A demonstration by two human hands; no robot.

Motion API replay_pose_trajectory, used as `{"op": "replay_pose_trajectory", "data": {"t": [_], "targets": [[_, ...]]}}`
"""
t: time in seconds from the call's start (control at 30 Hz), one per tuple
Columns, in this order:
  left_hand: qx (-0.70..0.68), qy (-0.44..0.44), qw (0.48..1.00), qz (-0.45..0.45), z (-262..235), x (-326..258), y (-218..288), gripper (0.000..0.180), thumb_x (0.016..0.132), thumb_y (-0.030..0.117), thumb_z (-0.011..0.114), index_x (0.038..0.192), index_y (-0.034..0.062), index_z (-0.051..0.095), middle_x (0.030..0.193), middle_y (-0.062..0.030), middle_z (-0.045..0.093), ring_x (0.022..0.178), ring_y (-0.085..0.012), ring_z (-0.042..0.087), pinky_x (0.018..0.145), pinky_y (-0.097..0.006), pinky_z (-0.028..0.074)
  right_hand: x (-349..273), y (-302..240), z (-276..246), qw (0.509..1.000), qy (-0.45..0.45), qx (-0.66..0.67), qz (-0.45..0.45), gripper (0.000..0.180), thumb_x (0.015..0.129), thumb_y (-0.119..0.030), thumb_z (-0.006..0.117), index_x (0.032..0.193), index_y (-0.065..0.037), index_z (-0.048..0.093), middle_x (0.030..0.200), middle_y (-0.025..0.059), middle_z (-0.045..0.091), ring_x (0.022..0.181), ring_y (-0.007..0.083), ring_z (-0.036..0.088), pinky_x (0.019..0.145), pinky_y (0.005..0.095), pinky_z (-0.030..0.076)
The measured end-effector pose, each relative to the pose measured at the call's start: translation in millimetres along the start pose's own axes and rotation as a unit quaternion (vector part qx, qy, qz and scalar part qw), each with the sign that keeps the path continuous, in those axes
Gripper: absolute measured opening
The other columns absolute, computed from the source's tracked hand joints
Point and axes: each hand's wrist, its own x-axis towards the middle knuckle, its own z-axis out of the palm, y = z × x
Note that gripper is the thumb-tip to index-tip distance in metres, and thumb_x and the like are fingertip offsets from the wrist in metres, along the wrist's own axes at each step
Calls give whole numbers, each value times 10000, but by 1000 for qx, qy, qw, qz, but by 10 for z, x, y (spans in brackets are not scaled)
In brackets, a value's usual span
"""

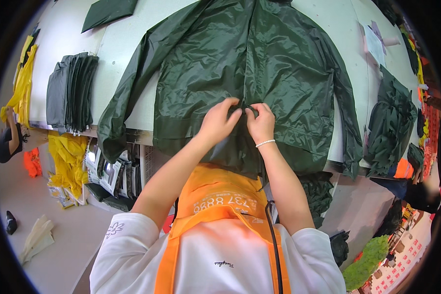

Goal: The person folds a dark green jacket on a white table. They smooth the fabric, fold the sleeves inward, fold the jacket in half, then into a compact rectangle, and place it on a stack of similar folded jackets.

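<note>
A dark green rain jacket (201, 73) lies spread front side up on the white table, its sleeves out to both sides and its lower hem hanging over the near edge. At the lower part of its front opening, my left hand (217, 122) has thumb and forefinger bent around the fabric edge. Close beside it, my right hand (261, 123), with a beaded bracelet at the wrist, pinches the other edge of the opening. Whatever fastener sits between the fingertips is too small to make out.
A stack of folded dark garments (72, 90) stands left on the table (115, 63); a folded green piece (108, 13) lies farther back. Bunched dark green garments (391, 122) sit at right. Yellow garments (67, 157) and packages fill a lower shelf. Another person's arm (13, 134) shows far left.
</note>
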Motion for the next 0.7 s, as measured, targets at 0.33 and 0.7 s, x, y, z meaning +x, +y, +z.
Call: {"op": "replay_pose_trajectory", "data": {"t": [0.33,0.7], "targets": [[78,-9,996,-32,-580,-1002,-134,172,850,149,604,980,42,635,935,-107,662,819,-265,632,723,-335,490,1141,310,179,993,-12,-100,55,294,806,-292,657,977,-56,626,1008,147,628,929,342,593,780,408,481],[-561,-124,611,-545,376,-1244,82,539,929,392,526,1272,-17,446,1307,-210,487,1220,-268,474,1029,-350,360,-803,227,-619,990,-53,5,134,527,744,-259,760,1093,60,528,979,226,642,899,322,630,794,351,479]]}}
